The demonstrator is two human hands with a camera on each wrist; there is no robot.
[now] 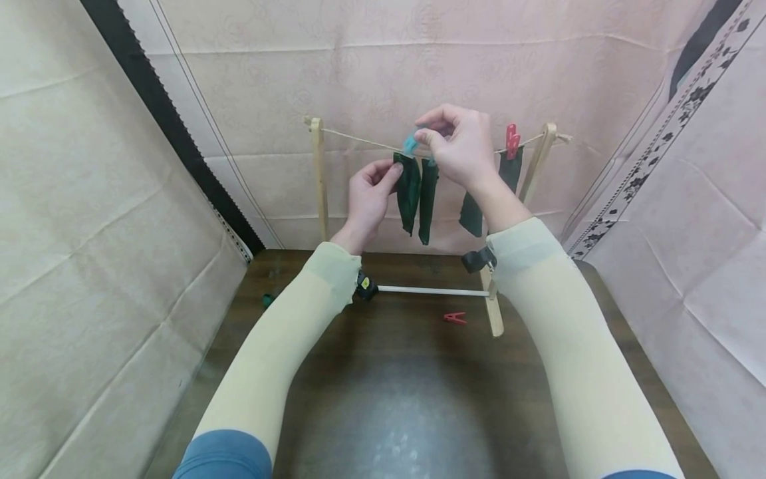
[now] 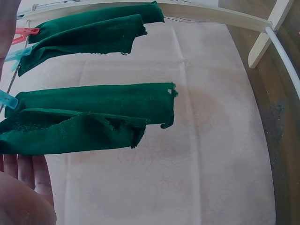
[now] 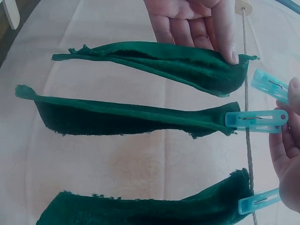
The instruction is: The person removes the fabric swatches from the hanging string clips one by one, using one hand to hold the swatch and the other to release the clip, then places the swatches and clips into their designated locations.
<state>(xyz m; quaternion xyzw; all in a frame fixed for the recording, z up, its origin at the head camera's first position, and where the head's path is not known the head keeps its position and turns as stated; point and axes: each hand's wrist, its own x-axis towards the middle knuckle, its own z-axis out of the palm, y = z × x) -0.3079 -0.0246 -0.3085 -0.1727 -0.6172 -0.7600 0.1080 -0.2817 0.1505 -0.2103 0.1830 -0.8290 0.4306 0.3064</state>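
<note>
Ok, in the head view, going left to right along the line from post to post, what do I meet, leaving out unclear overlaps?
Left wooden post, left hand, held green cloth, second green cloth, red clothespin, right wooden post.

There are four hanging green cloths [image 1: 408, 193], three blue clips [image 3: 255, 119], two red clips [image 1: 512, 141] and two posts [image 1: 320, 179]

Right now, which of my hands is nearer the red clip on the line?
Right: your right hand pinches a blue clip left of the red clip; your left hand is farther along the line, pinching green cloth.
</note>
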